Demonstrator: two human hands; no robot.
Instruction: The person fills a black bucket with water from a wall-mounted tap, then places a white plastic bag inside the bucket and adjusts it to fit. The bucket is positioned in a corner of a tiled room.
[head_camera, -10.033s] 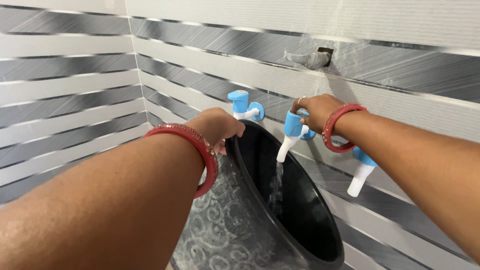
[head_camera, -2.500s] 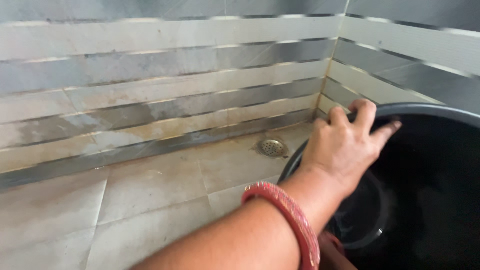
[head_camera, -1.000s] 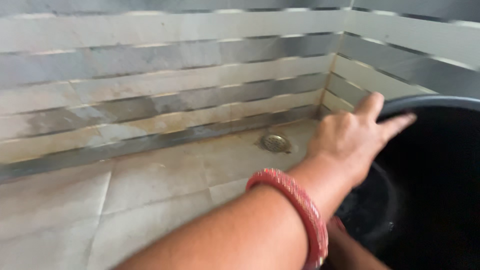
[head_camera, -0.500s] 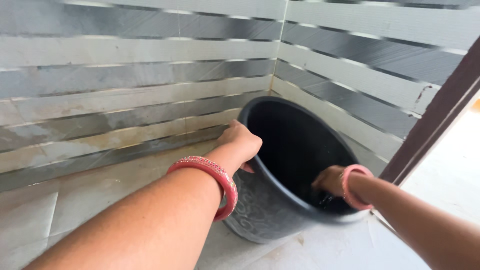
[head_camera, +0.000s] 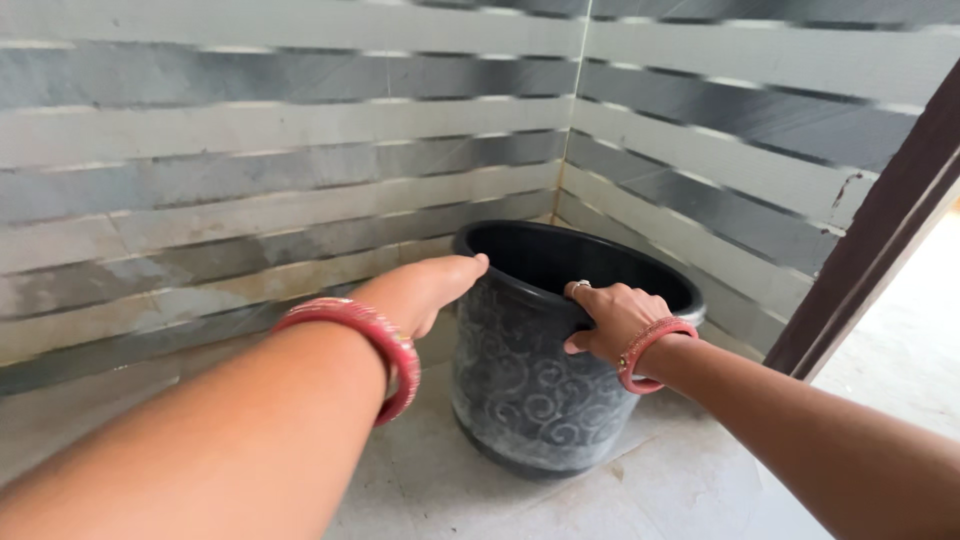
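A dark grey plastic tub (head_camera: 535, 395) with a swirl pattern stands upright on the tiled floor in the corner of the striped walls. My right hand (head_camera: 612, 318), with a ring and a red bangle, grips the tub's near rim. My left hand (head_camera: 428, 286), also wearing a red bangle, reaches out with fingers extended, its fingertips at the tub's left rim and nothing in it. The tub's inside is dark and I cannot see what it holds.
Grey and white striped tiles (head_camera: 250, 180) cover both walls. A dark brown door frame (head_camera: 880, 240) runs up the right side, with a lighter floor (head_camera: 900, 350) beyond it. Pale floor tiles (head_camera: 680, 480) lie in front of the tub.
The tub has gone from tilted to upright. My right hand came out of the tub and took hold of its near rim. My left hand let go of the rim and opened.
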